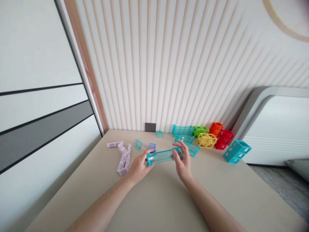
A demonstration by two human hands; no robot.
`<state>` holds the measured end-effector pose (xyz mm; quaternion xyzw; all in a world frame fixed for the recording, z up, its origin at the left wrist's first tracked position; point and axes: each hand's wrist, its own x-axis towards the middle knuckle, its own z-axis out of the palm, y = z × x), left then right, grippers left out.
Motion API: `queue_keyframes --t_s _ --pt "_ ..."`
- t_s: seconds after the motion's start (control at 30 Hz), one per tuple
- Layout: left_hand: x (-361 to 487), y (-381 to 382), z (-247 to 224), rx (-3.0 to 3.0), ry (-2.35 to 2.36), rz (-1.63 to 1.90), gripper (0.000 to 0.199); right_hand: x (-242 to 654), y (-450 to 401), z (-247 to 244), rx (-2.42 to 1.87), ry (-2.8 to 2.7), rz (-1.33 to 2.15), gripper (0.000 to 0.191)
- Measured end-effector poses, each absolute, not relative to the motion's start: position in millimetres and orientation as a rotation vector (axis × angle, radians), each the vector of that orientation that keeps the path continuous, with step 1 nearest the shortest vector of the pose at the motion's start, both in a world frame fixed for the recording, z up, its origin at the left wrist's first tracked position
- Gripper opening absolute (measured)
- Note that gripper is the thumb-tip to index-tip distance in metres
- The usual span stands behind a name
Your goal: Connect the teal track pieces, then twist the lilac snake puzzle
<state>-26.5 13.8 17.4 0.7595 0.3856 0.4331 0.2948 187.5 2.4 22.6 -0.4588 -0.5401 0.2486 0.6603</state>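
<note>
Between my two hands is a clear teal plastic tube [161, 157], held nearly level above the table with its right end slightly higher. My left hand [140, 166] grips its left end, thumb below and fingers behind. At the right end, my right hand [182, 160] has its thumb on the near side and fingers curled over the far side. Just behind the tube lies a small blue-violet plastic frame [152, 147]. Beyond my right hand are teal clear plastic pieces [193, 149], partly hidden by its fingers.
Left on the table [154, 199] lie purple-and-white jointed pieces [124, 158] and a small teal ring [137, 144]. Along the right stand green [201, 130], yellow [206, 140], orange [216, 128], red [224, 139] and teal block frames [237, 151]. A ribbed wall with a dark socket [150, 127] closes the back.
</note>
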Motion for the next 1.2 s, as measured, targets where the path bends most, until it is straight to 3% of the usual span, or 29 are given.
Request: queue_keyframes --t_s 0.13,0.23,0.53,0.77,1.0,1.2 --pt "-29 11 19 2.213 1.104 1.102 0.035 189 4 20 -1.098 -1.152 0.565 0.032" --pt "-28 9 22 2.331 1.110 1.039 0.030 192 6 17 -1.162 -1.170 0.517 0.036" --pt "-24 8 19 2.357 1.083 1.167 0.040 196 8 16 -1.205 -1.211 0.426 0.042" --pt "-23 9 14 2.356 1.174 1.226 0.034 200 12 9 -1.315 -1.369 0.245 0.044" --pt "-21 11 9 2.225 1.210 1.230 0.033 197 -1 28 -1.288 -1.844 -0.201 0.031" --pt "-15 11 4 2.080 1.099 1.267 0.033 178 -13 36 -1.076 -2.208 -0.438 0.043"
